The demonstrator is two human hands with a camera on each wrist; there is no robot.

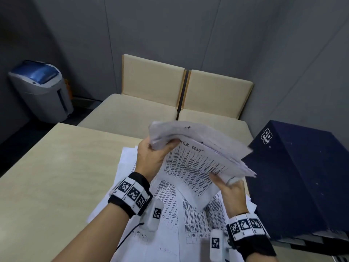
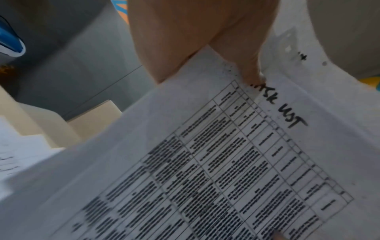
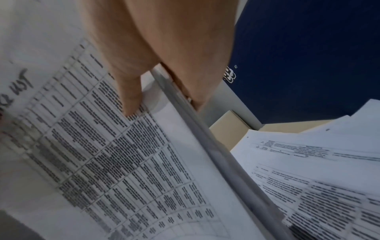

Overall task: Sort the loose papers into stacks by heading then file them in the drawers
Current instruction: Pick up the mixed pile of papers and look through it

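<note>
Far off to the left of the left hand (image 1: 151, 157) a grey bin with a blue lid (image 1: 40, 89) stands on the floor by the wall. The left hand is curled round the upper left corner of a sheaf of papers (image 1: 200, 157), thumb on the top printed sheet beside a handwritten heading, the far sheets folded back over its fingers (image 2: 249, 68). The sheaf is raised above the bench (image 1: 56, 176), and under both hands more loose papers (image 1: 170, 214) lie spread on it. The right hand (image 1: 232, 191) pinches the sheaf's lower right edge, thumb on top, fingers beneath. Just right of that hand stands a dark blue box (image 1: 302, 176) with a white logo
</note>
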